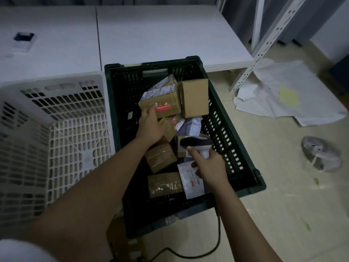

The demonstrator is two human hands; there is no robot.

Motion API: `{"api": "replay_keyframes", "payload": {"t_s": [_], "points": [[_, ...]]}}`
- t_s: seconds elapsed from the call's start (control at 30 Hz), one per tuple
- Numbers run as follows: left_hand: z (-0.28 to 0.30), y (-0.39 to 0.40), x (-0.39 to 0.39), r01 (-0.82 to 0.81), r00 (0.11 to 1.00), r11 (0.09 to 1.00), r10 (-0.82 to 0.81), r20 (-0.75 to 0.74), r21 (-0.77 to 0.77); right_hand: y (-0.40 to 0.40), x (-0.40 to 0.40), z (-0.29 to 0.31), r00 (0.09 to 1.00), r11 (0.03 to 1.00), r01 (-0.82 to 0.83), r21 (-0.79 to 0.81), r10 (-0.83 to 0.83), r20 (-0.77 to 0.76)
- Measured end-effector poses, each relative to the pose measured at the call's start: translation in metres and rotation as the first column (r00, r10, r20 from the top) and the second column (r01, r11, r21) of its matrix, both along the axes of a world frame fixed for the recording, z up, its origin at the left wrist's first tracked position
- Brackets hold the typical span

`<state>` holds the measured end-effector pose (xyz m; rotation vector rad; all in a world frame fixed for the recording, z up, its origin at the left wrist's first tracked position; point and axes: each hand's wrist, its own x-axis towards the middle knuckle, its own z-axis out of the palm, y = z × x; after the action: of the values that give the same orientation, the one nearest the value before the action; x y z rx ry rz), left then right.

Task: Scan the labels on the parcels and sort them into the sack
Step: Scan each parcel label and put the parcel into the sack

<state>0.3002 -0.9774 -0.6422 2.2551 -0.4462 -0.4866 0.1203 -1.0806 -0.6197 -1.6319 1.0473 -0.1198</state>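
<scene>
Parcels [166,156] fill the dark green crate [236,148] beside a white basket [56,103] on my left. My left hand [151,127] has its grip on a labelled cardboard box [160,103] above the pile; my right hand [209,165] is wrapped around the scanner [196,143], and white sheets [283,95] lie on the floor at right.

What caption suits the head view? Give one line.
Left hand grips a labelled box in the green crate; right hand holds the scanner.

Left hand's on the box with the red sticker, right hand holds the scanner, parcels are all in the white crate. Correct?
Not quite. In the head view the parcels lie in the dark green crate, not the white crate. The rest stands: left hand on the box with the red sticker, right hand holding the scanner.
</scene>
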Motion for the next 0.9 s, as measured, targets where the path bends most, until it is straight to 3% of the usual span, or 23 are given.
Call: {"api": "replay_keyframes", "payload": {"t_s": [0.1, 0.23, 0.4, 0.5, 0.6, 0.7, 0.9], "points": [[-0.004, -0.010, 0.028, -0.216, 0.969, 0.975, 0.208, -0.132, -0.048, -0.003, 0.010, 0.006, 0.997, 1.000, 0.019, -0.020, -0.018, 0.072], [-0.011, -0.017, 0.063, -0.470, 0.792, 0.874, 0.359, -0.493, -0.120, -0.006, 0.033, 0.012, 0.994, 1.000, 0.013, -0.026, -0.010, 0.111], [-0.028, -0.018, 0.087, -0.568, 0.615, 0.818, 0.351, -0.707, -0.088, -0.015, 0.092, 0.015, 0.981, 0.999, 0.031, -0.018, -0.027, 0.192], [-0.033, -0.015, 0.092, -0.590, 0.544, 0.801, 0.300, -0.784, -0.103, -0.024, 0.137, 0.014, 0.928, 0.989, 0.148, 0.024, -0.147, 0.342], [-0.032, -0.012, 0.088, -0.603, 0.494, 0.787, 0.240, -0.835, -0.130, -0.027, 0.167, 0.006, 0.924, 0.985, 0.173, 0.022, -0.170, 0.343], [-0.021, -0.005, 0.080, -0.623, 0.523, 0.760, 0.230, -0.820, -0.184, -0.022, 0.171, -0.002, 0.939, 0.989, 0.146, 0.030, -0.148, 0.311], [0.035, 0.043, 0.056, -0.465, 0.773, 0.849, 0.249, -0.584, -0.252, -0.002, 0.136, 0.012, 0.935, 0.993, 0.080, 0.089, -0.106, 0.337]]}}
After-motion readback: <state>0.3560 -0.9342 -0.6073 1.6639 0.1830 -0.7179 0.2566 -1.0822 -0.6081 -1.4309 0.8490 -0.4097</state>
